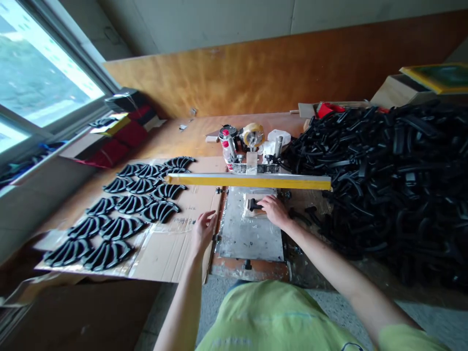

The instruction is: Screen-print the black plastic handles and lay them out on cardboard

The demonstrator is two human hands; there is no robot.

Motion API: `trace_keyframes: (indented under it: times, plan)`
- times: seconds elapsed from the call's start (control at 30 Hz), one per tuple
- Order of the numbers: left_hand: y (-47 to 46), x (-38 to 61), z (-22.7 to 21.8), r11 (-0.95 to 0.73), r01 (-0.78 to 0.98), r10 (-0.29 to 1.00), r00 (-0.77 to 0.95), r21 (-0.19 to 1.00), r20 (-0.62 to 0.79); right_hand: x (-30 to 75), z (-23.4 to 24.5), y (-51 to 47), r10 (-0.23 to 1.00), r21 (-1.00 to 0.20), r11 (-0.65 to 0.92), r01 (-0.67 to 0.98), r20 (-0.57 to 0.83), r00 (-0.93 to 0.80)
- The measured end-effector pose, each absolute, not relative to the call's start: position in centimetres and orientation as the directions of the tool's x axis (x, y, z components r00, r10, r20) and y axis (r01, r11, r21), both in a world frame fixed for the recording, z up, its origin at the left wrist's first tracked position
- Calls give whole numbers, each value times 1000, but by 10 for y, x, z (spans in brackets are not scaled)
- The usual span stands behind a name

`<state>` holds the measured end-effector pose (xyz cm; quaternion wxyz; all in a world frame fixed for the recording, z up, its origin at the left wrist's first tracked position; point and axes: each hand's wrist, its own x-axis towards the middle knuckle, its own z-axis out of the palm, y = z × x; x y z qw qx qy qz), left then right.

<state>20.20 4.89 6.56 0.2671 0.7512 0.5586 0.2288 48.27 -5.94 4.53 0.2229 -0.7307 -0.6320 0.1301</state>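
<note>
My right hand (275, 210) has its fingers closed on one end of a black plastic handle-like piece (253, 204). That piece lies on a small block in the middle of a grey metal plate (234, 234). The plate belongs to a table-mounted printing jig, and a screen frame with a yellow edge (252, 181) stands raised just beyond my right hand. My left hand (204, 229) hovers near the plate's left side, over the edge of a cardboard sheet (164, 253). Its fingers are apart and slightly bent, with nothing in them.
Fanned groups of black pieces (122, 228) lie in rows on the cardboard at left. A large heap of similar pieces (383, 195) covers the right side. Behind the frame are a red-capped bottle (225, 146) and a tape roll (253, 135). Boxes (113, 146) line the window side.
</note>
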Motion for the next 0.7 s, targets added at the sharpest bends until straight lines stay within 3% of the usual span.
trace_keyframes:
  times: [0.1, 0.3, 0.43, 0.53, 0.63, 0.7]
  plan:
    - [55, 206, 81, -234, 629, 948, 317, 741, 31, 467, 43, -46, 986, -446, -114, 888, 55, 155]
    - [74, 205, 115, -253, 543, 952, 288, 801, 106, 471, 42, -48, 988, -381, -138, 914, 13, 154]
    - [87, 234, 165, -259, 266, 945, 268, 929, 187, 469, 42, -29, 992, -400, -63, 914, 72, 100]
    - [89, 260, 198, -198, 64, 931, 324, 978, 167, 460, 38, -21, 996, -396, 55, 917, 92, -20]
    - [83, 269, 206, -142, 0, 925, 356, 990, 133, 459, 32, -37, 972, -413, 232, 881, 135, -193]
    - [75, 260, 199, -104, -27, 923, 371, 994, 106, 473, 31, -60, 965, -457, 249, 854, 196, -176]
